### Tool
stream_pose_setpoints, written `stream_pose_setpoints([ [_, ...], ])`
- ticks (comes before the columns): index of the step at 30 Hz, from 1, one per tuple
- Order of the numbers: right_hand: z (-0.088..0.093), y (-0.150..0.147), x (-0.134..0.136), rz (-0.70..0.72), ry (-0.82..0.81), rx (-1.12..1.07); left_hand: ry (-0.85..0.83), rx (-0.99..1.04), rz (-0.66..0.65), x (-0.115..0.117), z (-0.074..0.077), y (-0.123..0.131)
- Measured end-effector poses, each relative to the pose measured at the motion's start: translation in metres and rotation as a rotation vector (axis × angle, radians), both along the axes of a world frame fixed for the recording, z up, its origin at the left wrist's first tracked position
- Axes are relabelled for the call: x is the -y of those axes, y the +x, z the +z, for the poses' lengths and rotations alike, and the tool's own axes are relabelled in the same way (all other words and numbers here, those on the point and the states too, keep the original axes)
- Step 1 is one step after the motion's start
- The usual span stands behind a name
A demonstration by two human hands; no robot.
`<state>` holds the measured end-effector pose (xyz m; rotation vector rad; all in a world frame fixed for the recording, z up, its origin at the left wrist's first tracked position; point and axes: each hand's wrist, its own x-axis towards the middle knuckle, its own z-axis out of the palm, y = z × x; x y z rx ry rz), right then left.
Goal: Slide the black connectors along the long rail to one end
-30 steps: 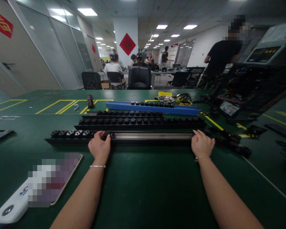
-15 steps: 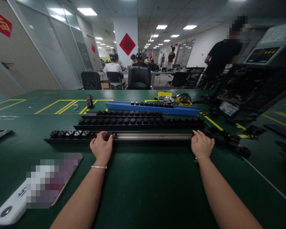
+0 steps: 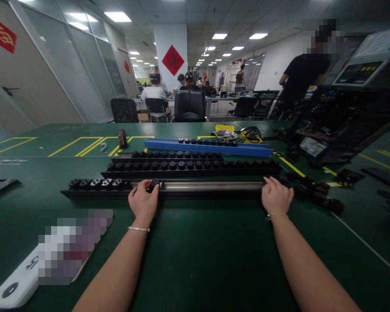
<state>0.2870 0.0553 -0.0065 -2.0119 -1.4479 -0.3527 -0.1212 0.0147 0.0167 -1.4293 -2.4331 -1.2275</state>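
Your left hand pinches a black block seated in the near rail, just right of the row of blocks filling its left part. Your right hand is curled over the rail's right end, gripping it. Two filled rails lie just beyond on the table.

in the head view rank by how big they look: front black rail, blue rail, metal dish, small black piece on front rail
1. front black rail
2. blue rail, farther off, so true gap unsure
3. metal dish
4. small black piece, nearer yet smallest
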Motion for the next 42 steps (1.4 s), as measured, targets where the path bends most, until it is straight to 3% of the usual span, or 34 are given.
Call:
stream_pose_setpoints([
  [12,-0.002,0.004,-0.002,0.016,-0.010,-0.002,-0.024,0.005,-0.039,0.001,0.005,0.007],
  [34,-0.001,0.001,-0.002,-0.002,0.009,-0.026,-0.022,-0.055,-0.152,-0.001,-0.004,0.007],
  [42,0.014,-0.039,-0.001,0.193,0.060,-0.022,-0.026,-0.079,-0.234,-0.002,-0.008,0.005],
])
